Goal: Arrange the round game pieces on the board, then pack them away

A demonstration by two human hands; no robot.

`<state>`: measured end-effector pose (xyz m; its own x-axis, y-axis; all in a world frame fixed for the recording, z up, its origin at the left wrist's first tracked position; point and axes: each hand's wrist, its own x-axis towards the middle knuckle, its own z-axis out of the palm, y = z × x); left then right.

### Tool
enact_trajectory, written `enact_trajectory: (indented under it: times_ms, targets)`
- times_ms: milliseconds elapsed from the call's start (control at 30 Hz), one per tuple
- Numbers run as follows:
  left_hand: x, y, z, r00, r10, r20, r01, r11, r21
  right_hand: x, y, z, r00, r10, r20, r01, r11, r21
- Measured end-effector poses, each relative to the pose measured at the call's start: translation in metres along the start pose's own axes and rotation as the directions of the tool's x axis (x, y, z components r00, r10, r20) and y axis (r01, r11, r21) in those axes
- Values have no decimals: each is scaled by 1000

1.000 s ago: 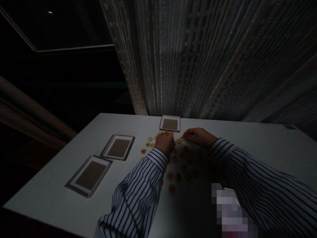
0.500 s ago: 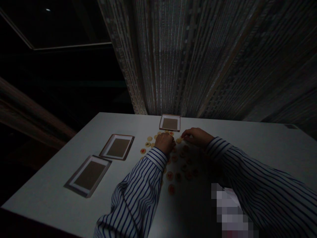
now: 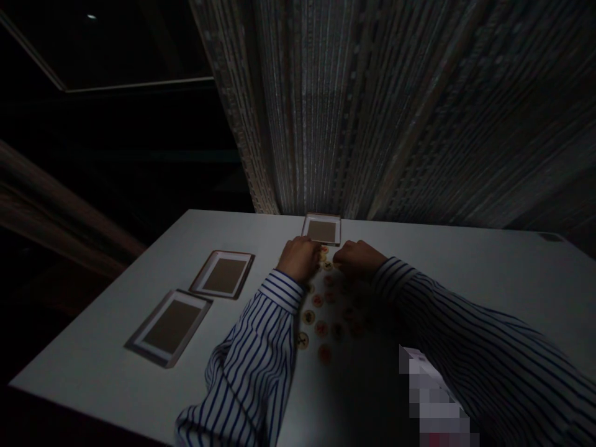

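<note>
Left hand (image 3: 300,258) and right hand (image 3: 361,258) sit further left than earlier in the head view, the former beside the far tray (image 3: 321,231). Their fingers curl inward; whether they pinch anything cannot be told. Round pieces (image 3: 321,328) lie on the table (image 3: 139,279) between hands and sleeves (image 3: 263,341).

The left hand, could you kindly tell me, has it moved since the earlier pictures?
Yes, the left hand has moved forward and slightly left, closer to the far tray.
</note>
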<state>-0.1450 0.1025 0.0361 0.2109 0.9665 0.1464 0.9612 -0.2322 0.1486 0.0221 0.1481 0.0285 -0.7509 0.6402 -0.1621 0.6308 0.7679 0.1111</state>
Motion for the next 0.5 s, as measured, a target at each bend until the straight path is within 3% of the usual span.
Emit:
enact_trajectory:
  times_ms: [500]
  targets:
    - [-9, -31, -27, 989, -65, -134, 46, 989, -140, -2, -3, -7, 1000, 13, 17, -13, 1000, -8]
